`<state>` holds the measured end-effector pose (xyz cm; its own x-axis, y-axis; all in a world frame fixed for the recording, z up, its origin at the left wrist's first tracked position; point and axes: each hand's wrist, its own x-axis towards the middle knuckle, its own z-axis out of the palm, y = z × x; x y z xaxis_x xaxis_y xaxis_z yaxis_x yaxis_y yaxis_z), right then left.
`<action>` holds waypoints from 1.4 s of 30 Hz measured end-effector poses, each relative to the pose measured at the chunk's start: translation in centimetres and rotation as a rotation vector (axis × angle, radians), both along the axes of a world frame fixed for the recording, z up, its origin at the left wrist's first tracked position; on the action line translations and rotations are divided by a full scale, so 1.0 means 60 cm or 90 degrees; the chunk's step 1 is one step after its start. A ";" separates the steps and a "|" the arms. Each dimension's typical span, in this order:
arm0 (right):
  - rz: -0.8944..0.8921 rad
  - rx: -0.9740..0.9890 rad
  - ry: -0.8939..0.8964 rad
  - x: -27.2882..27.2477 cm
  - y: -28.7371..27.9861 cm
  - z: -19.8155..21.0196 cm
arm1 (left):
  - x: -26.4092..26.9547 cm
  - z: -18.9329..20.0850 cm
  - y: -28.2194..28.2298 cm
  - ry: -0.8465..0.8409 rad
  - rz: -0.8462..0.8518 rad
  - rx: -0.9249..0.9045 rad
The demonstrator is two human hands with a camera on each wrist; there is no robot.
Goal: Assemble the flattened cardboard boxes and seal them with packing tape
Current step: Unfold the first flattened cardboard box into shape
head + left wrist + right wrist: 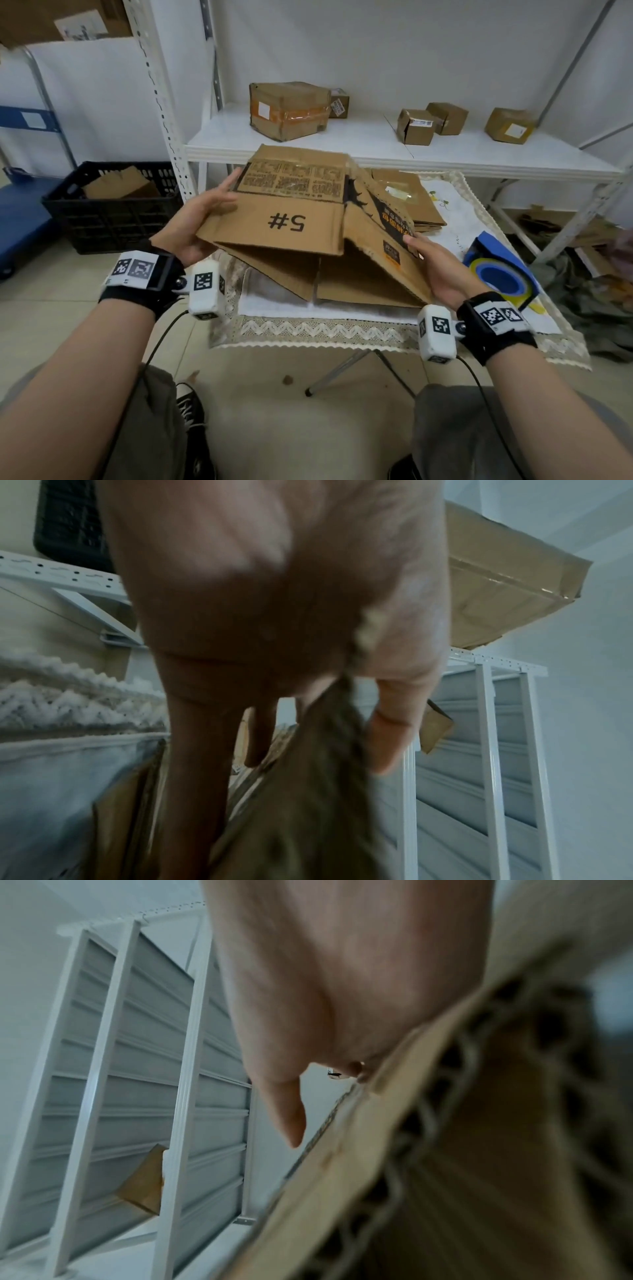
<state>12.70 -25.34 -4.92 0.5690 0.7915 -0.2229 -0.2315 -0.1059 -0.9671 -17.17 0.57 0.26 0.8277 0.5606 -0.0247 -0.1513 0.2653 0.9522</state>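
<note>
Hands grip a half-opened brown cardboard box marked "5#" (301, 219) above the lace-edged cloth-covered tabletop (308, 330): the left hand (197, 222) clasps its left edge, the right hand (442, 270) its right side panel. Just right lies a blue packing-tape dispenser with yellow roll (500, 270), and beyond it a stack of flattened brown cardboard boxes (411, 198). Farther back, sealed brown cardboard parcels (287, 109) sit on the white metal shelf (376, 144).

A white wall (394, 41) fills the frame's top, a white metal shelf (376, 144) crosses mid-frame, and a pale tiled floor (51, 308) lies below.
</note>
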 end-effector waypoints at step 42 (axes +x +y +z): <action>-0.014 0.045 -0.282 -0.080 -0.016 0.158 | 0.127 0.006 -0.086 -0.023 0.084 0.209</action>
<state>7.92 -26.31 4.55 0.6141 0.7828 0.1000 0.2053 -0.0362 -0.9780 -9.53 -4.56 0.61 0.7449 0.6358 0.2023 -0.1982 -0.0786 0.9770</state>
